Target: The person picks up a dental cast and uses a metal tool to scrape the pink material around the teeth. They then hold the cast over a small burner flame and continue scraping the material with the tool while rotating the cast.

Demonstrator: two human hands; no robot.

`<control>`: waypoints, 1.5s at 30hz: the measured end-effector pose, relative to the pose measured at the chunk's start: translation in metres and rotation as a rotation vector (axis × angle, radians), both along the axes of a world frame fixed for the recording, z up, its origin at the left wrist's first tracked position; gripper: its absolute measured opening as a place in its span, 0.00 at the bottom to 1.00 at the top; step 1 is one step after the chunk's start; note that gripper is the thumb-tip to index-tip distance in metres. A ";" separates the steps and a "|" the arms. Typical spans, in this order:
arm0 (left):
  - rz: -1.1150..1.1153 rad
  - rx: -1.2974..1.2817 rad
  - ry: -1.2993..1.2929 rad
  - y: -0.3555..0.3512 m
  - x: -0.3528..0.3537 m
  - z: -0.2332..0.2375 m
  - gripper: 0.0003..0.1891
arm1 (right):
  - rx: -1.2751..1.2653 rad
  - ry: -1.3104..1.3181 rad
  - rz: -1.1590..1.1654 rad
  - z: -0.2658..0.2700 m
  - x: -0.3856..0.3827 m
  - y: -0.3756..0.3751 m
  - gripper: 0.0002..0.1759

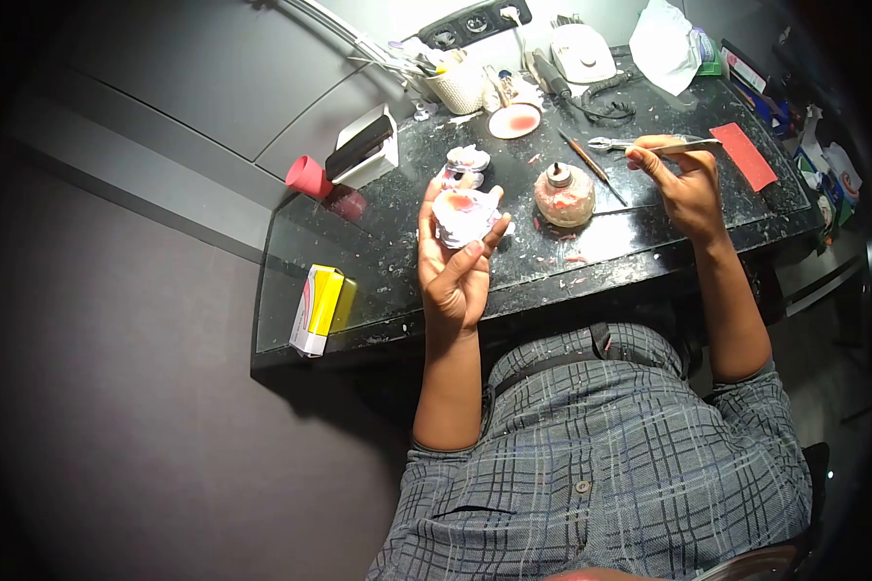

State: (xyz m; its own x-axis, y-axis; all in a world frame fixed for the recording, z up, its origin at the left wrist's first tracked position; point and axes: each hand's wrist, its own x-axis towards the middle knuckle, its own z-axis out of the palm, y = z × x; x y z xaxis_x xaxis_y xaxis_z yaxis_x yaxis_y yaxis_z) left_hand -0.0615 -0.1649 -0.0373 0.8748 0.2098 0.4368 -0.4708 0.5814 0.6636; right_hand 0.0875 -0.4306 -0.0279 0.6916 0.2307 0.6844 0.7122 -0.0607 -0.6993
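Note:
My left hand (pixel 452 281) is closed around a white plaster dental cast (pixel 463 225) with a pink patch on its top, raised above the bench's front. Between the fingers and thumb of my right hand (pixel 690 194) is a metal wax spatula (pixel 661 145), its broader tip pointing left. A round spirit lamp (pixel 564 201), smeared with pink wax, stands between my hands. Just beyond the held cast sits another plaster cast (pixel 468 158). A wooden-handled carving tool (pixel 586 158) lies behind the lamp, and a pink wax sheet (pixel 743 158) rests right of my right hand.
Crumbs litter the black bench top (pixel 388 281). A yellow-and-white box (pixel 317 308) lies front left; a pink cup (pixel 308 176) and white tray (pixel 366 155) are behind it. Along the back are a tool pot (pixel 455 89), round pink-stained dish (pixel 514 121), white device (pixel 583 55) and plastic bag (pixel 665 48).

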 end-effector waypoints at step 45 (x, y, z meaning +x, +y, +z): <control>0.119 0.116 -0.030 0.007 0.002 -0.024 0.36 | 0.006 0.021 0.012 -0.001 -0.001 0.001 0.08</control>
